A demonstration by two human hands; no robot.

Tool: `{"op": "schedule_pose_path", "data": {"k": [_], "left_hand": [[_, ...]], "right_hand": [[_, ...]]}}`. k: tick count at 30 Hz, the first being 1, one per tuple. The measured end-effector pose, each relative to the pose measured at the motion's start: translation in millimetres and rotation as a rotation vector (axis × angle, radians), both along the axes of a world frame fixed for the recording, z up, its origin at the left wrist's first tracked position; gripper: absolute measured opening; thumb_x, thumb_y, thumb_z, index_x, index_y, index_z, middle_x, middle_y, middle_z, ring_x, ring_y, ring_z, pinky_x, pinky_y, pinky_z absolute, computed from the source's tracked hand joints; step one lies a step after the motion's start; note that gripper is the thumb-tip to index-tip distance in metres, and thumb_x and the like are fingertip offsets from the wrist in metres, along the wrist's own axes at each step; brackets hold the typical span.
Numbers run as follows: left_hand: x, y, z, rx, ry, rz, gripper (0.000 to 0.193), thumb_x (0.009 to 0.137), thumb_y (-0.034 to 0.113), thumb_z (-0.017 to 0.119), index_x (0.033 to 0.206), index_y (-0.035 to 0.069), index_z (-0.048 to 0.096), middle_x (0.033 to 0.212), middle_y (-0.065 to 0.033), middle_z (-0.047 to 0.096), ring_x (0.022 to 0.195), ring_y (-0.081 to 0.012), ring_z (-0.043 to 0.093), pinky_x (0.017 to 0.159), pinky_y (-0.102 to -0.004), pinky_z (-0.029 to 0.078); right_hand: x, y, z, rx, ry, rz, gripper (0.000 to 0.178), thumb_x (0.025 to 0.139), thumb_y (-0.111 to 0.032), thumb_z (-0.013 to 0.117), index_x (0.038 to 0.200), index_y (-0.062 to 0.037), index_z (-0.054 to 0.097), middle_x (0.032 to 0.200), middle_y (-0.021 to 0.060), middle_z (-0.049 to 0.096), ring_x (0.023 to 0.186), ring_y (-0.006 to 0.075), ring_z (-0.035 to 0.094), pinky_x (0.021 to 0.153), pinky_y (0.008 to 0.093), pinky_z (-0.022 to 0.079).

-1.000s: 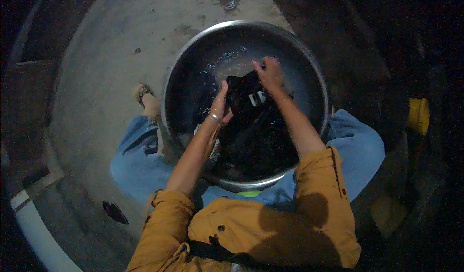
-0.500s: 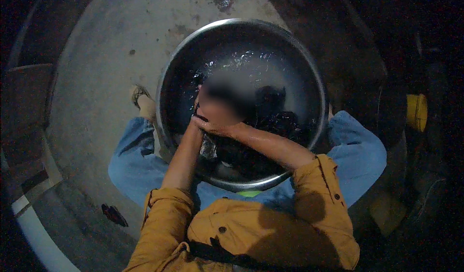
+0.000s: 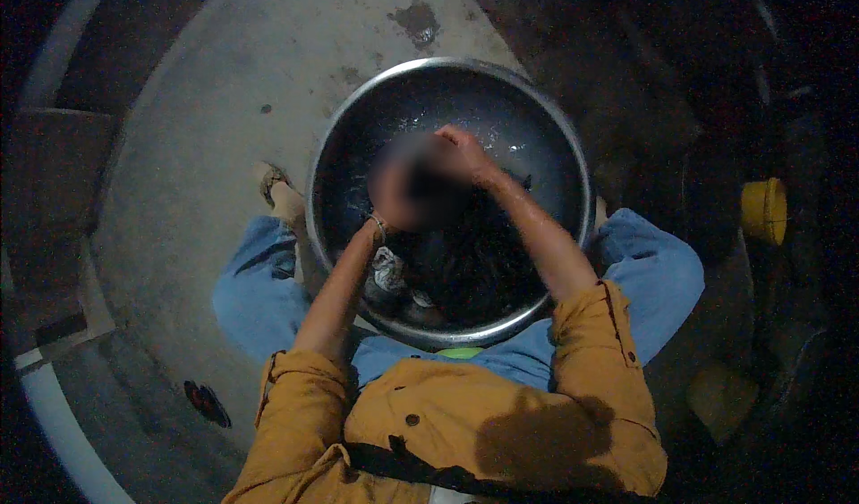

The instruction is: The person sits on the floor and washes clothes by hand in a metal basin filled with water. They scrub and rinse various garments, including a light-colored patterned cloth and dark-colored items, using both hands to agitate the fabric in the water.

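Note:
Between my knees stands a large round metal basin (image 3: 582,173) with water in it. Dark wet cloth (image 3: 474,271) lies bunched in its near half, and a light grey-white cloth (image 3: 388,269) rests beside my left wrist. My left hand (image 3: 394,201) is over the left middle of the basin, a bracelet at its wrist; a blur hides its fingers. Close by on the right, my right hand (image 3: 467,157) has its fingers curled in, closed on dark cloth that shows as a smeared patch between both hands.
A yellow bucket (image 3: 763,211) stands at the right. Wet patches mark the concrete floor (image 3: 259,65) past the basin. A small dark object (image 3: 208,403) lies at the lower left, and a dull yellowish object (image 3: 721,398) sits at the lower right.
My right hand has moved up and to the right, away from my left wrist, where the two arms met. More of the dark cloth shows near the basin's close side.

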State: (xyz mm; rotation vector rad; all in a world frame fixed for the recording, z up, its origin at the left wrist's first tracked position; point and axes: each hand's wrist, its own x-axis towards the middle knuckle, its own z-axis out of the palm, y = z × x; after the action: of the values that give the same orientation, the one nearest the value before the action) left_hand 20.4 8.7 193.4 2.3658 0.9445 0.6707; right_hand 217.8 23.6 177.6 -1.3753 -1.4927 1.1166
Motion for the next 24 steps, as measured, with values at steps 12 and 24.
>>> {"op": "schedule_pose_path", "data": {"k": [12,24], "left_hand": [[12,2,79,-0.426,-0.258,-0.036,0.036,0.064,0.014,0.061,0.098,0.003,0.055,0.094,-0.0107,0.058,0.085,-0.0223,0.057,0.077,-0.0323,0.045],[-31,-13,91,-0.760,-0.017,0.042,0.059,0.066,0.032,0.068,0.112,0.002,0.047,0.113,-0.0088,0.047,0.104,-0.0189,0.042,0.090,-0.0314,0.033]], "right_hand": [[21,-47,-97,-0.018,-0.063,0.345,0.065,0.054,-0.027,0.076,0.109,-0.0053,0.049,0.096,0.0087,0.057,0.092,0.0239,0.052,0.083,0.0337,0.040],[43,-71,43,0.027,0.139,-0.075,0.026,0.061,-0.009,0.071,0.082,-0.0057,0.055,0.074,-0.0037,0.050,0.071,0.0080,0.046,0.066,0.0218,0.039]]}}
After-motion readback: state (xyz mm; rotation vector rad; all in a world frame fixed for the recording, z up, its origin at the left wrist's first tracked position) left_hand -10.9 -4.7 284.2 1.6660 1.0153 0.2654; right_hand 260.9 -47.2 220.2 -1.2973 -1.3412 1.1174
